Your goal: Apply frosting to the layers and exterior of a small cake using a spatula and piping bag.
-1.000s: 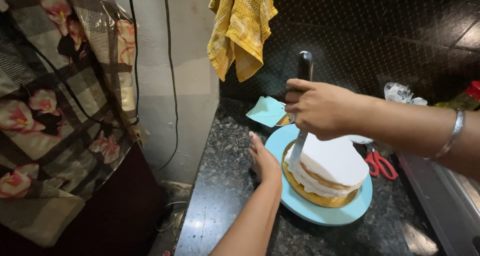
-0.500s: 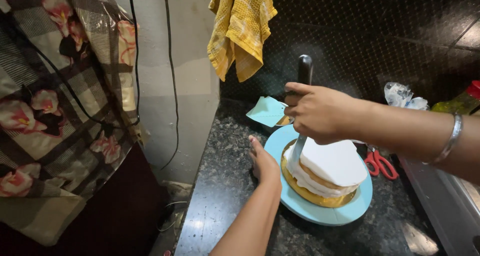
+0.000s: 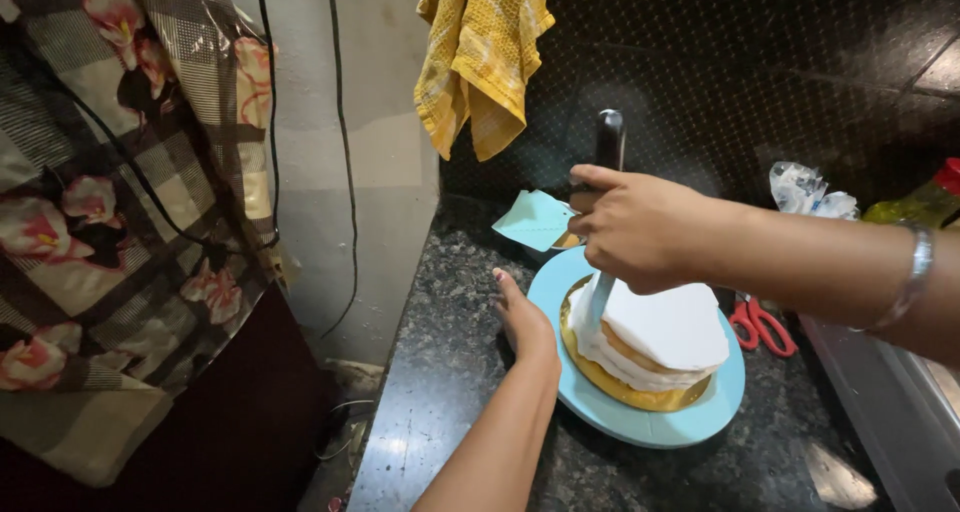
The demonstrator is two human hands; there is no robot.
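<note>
Head view: palette knife [image 3: 604, 212] gripped in closed right hand [image 3: 640, 230], long axis upright, blade pressed to left side of iced cake [image 3: 655, 344]. Turntable [image 3: 700, 417] rim touched by flat, empty left hand [image 3: 525, 322], left of cake, on worktop [image 3: 450, 372].

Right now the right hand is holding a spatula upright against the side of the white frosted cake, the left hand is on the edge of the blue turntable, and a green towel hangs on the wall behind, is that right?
Not quite: the towel is yellow, not green, as the head view shows. The rest holds: the right hand holds the spatula upright against the side of the white frosted cake, and the left hand rests on the edge of the blue turntable.
</note>
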